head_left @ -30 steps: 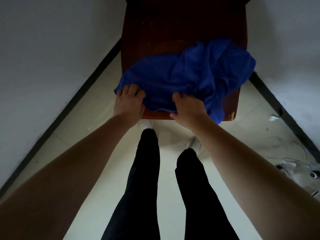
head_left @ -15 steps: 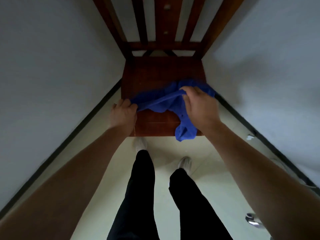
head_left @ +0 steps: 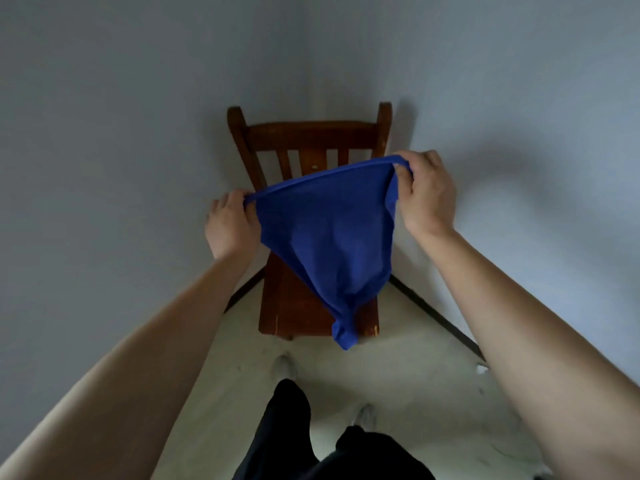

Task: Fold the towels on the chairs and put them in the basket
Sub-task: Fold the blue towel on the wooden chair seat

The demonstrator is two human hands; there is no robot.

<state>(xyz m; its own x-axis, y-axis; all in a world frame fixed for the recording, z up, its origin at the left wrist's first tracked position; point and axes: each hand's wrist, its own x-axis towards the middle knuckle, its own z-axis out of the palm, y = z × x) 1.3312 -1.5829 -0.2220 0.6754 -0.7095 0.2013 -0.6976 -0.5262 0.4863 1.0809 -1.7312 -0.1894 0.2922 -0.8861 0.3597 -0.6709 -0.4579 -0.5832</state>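
- Head view: we hold the blue towel [head_left: 325, 244] up in the air in front of the wooden chair [head_left: 311, 136], its top edge pulled taut between our two hands.
- Our left hand [head_left: 230, 226] pinches the left top corner, with its fingers [head_left: 239, 197] curled round the hem.
- Our right hand [head_left: 427, 195] grips the right top corner and sits higher than the left, so the top edge slopes up to the right. Its fingers [head_left: 403, 174] are clenched on the cloth.
- The towel hangs in a rough triangle, narrowing to a bunched tip over the front right edge of the seat [head_left: 287, 306]. We cannot tell whether that tip touches the wood.
- Half a second ago the towel lies bunched low on the seat with both our hands down at it. Now it is lifted off and opened out, and most of the seat is bare.
- A second ago it lies crumpled across the seat's front with our hands pressed on its near edge.
- The chair stands in a corner between two pale walls [head_left: 104, 150]. Its whole slatted back now shows, where before only the seat and lower slats do.
- Below, our dark trouser legs [head_left: 287, 427] stand on the light floor [head_left: 415, 358].
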